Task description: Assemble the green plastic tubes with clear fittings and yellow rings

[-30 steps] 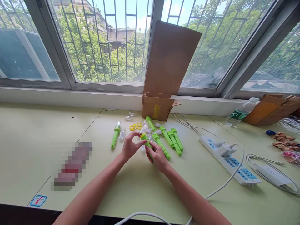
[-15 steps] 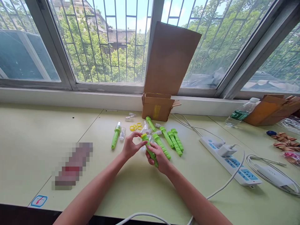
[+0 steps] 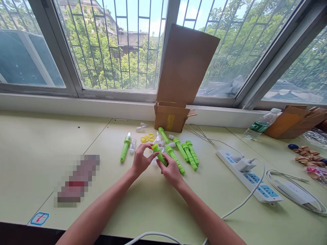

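Observation:
My right hand is wrapped round the lower part of a green ribbed plastic tube and holds it tilted above the table. My left hand pinches the yellow-green top end of the same tube with thumb and fingertips. Several more green tubes lie side by side just right of my hands. A single green tube with a clear tip lies to the left, beside a clear cap. Yellow rings and small clear parts lie behind.
An open cardboard box stands against the window sill. A white power strip with a plugged adapter and cables lies at the right. A water bottle, another carton and wrapped items are at the far right. A blurred patch covers something at the left.
My right hand has slid up the green tube, hiding its lower end. Both hands have shifted slightly left and away with it. The left fingers stay at its top.

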Available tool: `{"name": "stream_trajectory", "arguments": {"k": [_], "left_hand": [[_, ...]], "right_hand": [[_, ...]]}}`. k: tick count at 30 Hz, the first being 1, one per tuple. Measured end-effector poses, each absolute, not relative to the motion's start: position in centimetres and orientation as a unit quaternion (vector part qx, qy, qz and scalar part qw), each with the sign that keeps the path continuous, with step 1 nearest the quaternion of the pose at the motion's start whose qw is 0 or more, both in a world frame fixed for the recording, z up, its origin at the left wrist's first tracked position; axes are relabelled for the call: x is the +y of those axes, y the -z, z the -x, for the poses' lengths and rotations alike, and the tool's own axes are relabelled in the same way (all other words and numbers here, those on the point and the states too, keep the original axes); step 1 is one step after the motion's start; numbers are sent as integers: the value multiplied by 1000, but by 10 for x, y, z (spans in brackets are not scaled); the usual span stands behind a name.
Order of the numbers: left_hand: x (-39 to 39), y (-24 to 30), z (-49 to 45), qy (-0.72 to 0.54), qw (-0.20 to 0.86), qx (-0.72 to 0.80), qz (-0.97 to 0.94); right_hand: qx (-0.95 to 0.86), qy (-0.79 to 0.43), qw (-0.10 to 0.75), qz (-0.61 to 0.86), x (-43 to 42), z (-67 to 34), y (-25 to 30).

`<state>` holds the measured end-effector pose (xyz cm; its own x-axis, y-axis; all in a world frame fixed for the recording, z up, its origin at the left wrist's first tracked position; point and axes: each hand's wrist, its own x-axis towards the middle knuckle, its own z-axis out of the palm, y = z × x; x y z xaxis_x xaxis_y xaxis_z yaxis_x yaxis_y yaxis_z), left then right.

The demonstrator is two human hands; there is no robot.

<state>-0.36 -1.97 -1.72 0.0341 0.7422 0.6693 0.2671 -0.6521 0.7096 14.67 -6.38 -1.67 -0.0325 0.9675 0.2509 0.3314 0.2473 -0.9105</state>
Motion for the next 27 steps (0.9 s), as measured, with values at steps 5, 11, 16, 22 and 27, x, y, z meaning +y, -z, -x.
{"name": "stream_trajectory", "arguments": {"k": [5, 11, 16, 22, 27], "left_hand": [[-20, 18, 3, -592, 169, 368, -697], [-19, 18, 3, -592, 161, 364, -701], [-18, 16, 5, -592, 157, 362, -703], [-17, 17, 6, -589, 162, 360, -705], [-16, 16, 7, -587, 175, 358, -705]], "right_hand": [[-644, -313, 487, 501, -63, -148, 17], [-586, -447, 482, 474, -64, -146, 18], [-555, -505, 487, 447, -66, -145, 16], [-532, -553, 488, 415, -66, -145, 15], [-514, -588, 481, 399, -67, -145, 12]]}}
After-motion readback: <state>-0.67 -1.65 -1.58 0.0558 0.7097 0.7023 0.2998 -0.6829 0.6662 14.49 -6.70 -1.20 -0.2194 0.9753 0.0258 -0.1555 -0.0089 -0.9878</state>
